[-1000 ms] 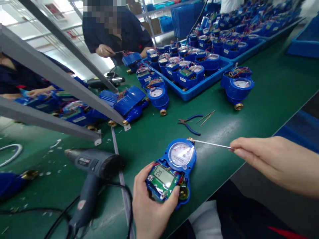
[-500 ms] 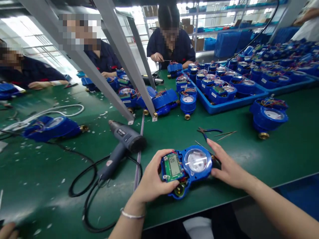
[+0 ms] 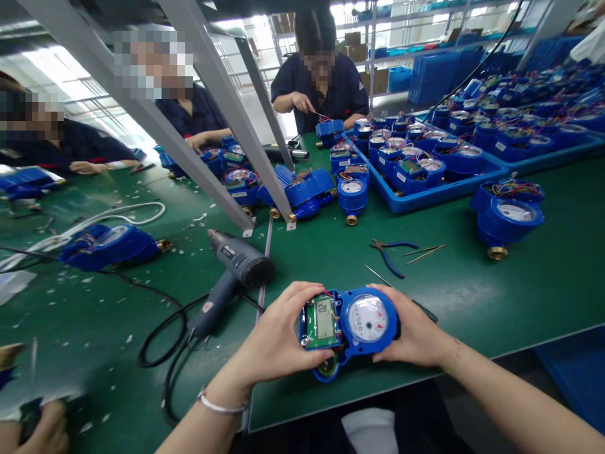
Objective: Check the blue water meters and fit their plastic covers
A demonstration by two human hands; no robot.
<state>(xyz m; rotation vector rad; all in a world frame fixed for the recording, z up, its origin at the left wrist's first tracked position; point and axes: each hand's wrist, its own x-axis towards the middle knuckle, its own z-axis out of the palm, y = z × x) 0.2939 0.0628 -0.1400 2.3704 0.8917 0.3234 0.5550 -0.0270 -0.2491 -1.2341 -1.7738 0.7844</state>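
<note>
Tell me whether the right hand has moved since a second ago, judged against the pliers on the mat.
Yes. The right hand has come in from well right of the pliers to grip the dial end of the blue meter, just below them.

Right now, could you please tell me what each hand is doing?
Left hand: closed on the green-display end of the blue plastic water meter.
Right hand: closed on the same meter's round dial end.

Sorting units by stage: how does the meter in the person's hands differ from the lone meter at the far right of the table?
The held meter is gripped by the left hand and right hand; the lone meter stands untouched on the table. The held meter shows a green display board; the lone meter shows loose coloured wires on top. Both are blue with a round dial.
</note>
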